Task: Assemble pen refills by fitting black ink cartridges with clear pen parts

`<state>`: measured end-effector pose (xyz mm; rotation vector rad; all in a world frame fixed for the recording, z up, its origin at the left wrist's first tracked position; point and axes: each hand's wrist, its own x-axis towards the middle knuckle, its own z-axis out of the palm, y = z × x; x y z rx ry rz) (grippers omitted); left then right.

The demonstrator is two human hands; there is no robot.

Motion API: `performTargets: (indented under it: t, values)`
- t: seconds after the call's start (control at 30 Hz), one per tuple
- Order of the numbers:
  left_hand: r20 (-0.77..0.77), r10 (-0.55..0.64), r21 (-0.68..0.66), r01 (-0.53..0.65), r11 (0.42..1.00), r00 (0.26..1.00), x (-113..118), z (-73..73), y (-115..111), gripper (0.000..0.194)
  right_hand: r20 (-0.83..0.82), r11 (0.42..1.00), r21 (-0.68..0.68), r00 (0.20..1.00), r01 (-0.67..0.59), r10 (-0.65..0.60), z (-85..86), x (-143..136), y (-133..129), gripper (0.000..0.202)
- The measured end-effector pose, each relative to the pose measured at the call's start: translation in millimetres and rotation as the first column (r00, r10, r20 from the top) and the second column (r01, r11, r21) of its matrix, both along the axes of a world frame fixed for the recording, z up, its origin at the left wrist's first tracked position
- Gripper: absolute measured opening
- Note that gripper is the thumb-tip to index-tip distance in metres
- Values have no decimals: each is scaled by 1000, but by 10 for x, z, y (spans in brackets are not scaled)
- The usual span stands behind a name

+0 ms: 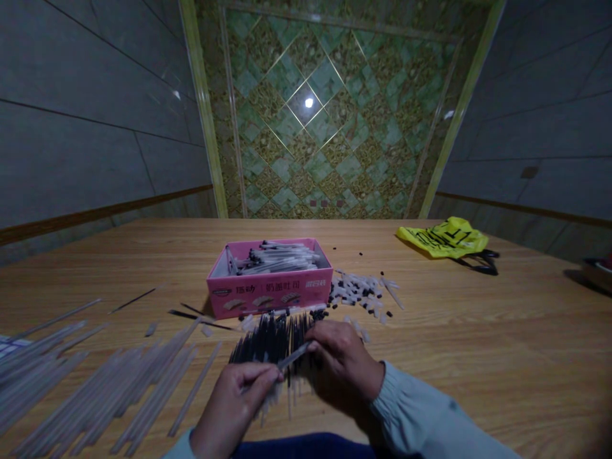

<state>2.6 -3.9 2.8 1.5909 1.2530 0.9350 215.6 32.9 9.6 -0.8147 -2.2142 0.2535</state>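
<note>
Grey and translucent, a slim tube [294, 356] is spanning the gap between the two hands, slanting up from left to right over the table [478, 344]. The left hand [243, 389] is pinching its lower end between thumb and forefinger. The right hand [347, 357] is gripping its upper end narrowly, with thumb and fingers closing around it; exactly what is sitting inside those fingers is too blurred to tell. Pale green sleeves [421, 408] are covering both wrists.

Just beyond and partly beneath the hands, a dense bunch of black rods [261, 341] is lying with its points facing away. Behind it, a pink box [270, 299] is standing open, holding a heap of pale sticks [282, 258], some of them showing dark ends. Small white and black bits [356, 290] are scattering along the box's right side, a few touching it or nearly so.

To the left, many long clear tubes [109, 389] are lying roughly parallel, slanting away. A few thin dark sticks [134, 299] are resting past them. Farther off at right, a crumpled yellow bag [442, 239] is lying on the wood, its black handles trailing. Green patterned tiles [315, 127] are facing the table.
</note>
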Motion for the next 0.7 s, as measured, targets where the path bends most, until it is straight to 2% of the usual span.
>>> performTargets:
  t: [0.2, 0.3, 0.4, 0.53, 0.6, 0.63, 0.7]
  values:
    - [-79, 66, 123, -56, 991, 995, 15, 18, -24, 29, -46, 986, -157, 997, 56, -64, 33, -41, -49, 31]
    - [-153, 90, 233, -52, 971, 984, 19, 26, -55, 26, -75, 967, -243, 992, 81, -101, 27, -53, -61, 31]
    - [-225, 106, 335, -25, 942, 969, 32, 26, -80, 26, -150, 921, -389, 983, 38, -104, -8, -59, -46, 36]
    - [-325, 122, 369, 7, 929, 938, 0, 43, -51, 32, -316, 838, -543, 937, -48, -151, -86, -98, -9, 42]
    - [-348, 229, 414, -70, 908, 909, -82, 67, -2, 39, -390, 821, -569, 893, -41, -225, -115, -121, 11, 42]
    - [-353, 319, 456, -137, 879, 880, -139, 82, 28, 41, -428, 818, -574, 864, -34, -264, -122, -128, 23, 42]
    - [-405, 497, 558, -223, 799, 768, -272, 112, 91, 40, -515, 823, -567, 791, -26, -330, -118, -128, 49, 41]
